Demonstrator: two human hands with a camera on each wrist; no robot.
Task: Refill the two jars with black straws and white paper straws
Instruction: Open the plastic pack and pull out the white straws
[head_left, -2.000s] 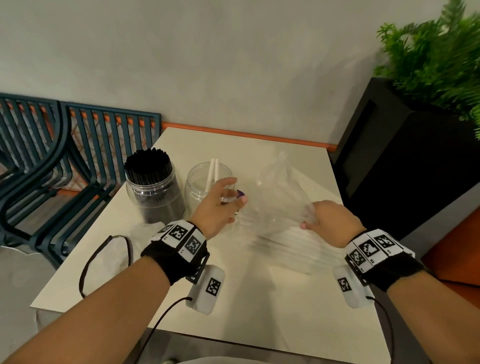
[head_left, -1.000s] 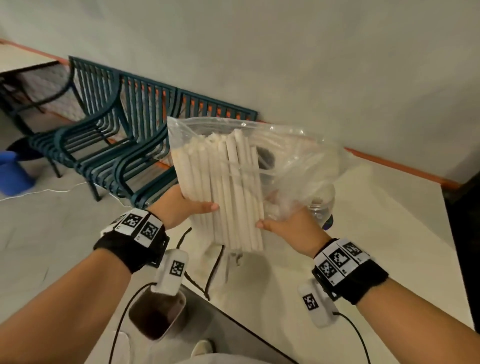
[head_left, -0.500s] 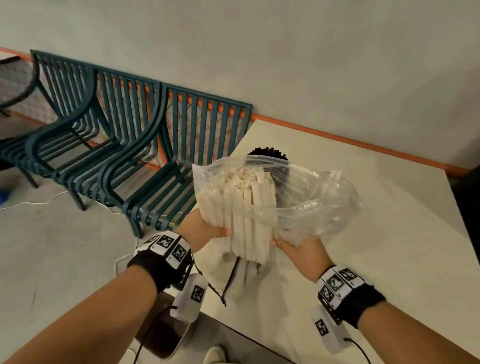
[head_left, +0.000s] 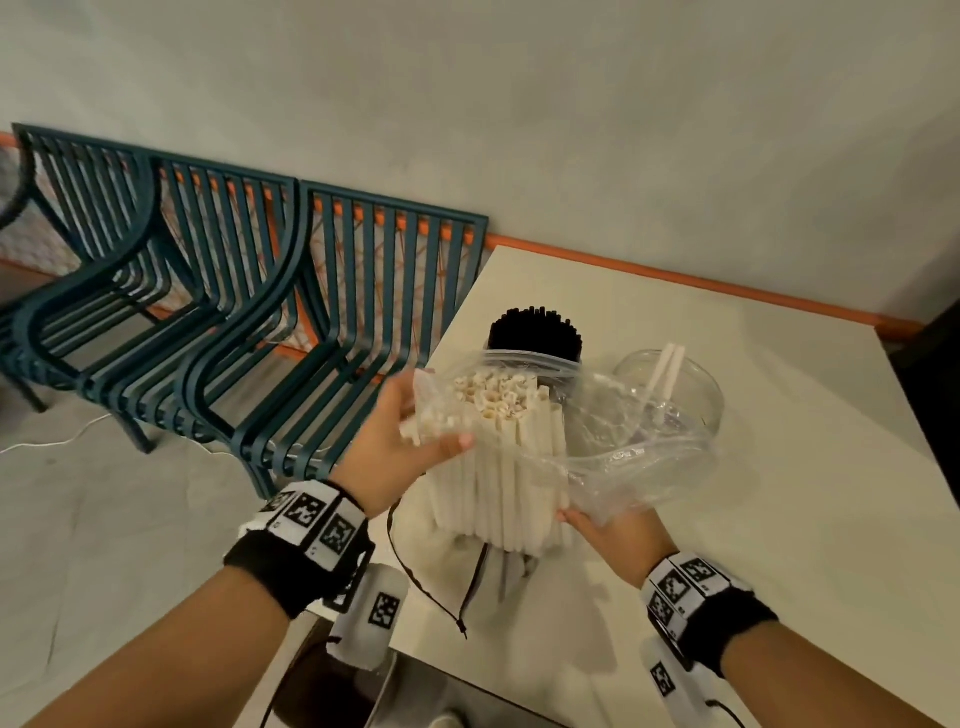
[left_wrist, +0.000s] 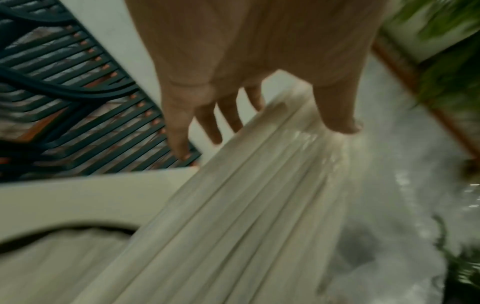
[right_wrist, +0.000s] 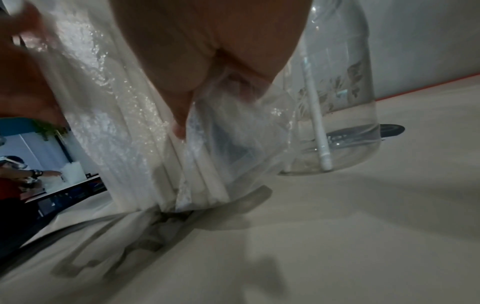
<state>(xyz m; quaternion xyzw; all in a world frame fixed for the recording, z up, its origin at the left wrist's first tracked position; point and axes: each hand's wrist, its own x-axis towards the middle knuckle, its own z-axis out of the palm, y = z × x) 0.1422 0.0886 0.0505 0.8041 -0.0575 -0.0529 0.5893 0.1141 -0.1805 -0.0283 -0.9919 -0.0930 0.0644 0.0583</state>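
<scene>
A clear plastic bag (head_left: 613, 441) of white paper straws (head_left: 498, 467) stands nearly upright over the table's left front, mouth up. My left hand (head_left: 410, 441) grips its upper left side, thumb (left_wrist: 337, 115) across the front. My right hand (head_left: 602, 530) pinches the plastic at its lower right (right_wrist: 207, 51). Behind the bag stands the jar packed with black straws (head_left: 535, 332). To its right is the clear jar (head_left: 675, 384), also in the right wrist view (right_wrist: 337, 102), holding two white straws (head_left: 667, 369). The bag's lower end (right_wrist: 187, 191) meets a cloth pouch.
A pale cloth pouch with a black drawstring (head_left: 441, 566) lies on the white table (head_left: 753, 519) near its front left corner. Dark green slatted chairs (head_left: 260, 322) line the wall to the left. Another person (right_wrist: 13, 179) works at a distant table.
The bag was lifted off the table, turned upright and has come down onto the pouch. My left hand has slid up toward the bag's mouth; my right stays at the bottom.
</scene>
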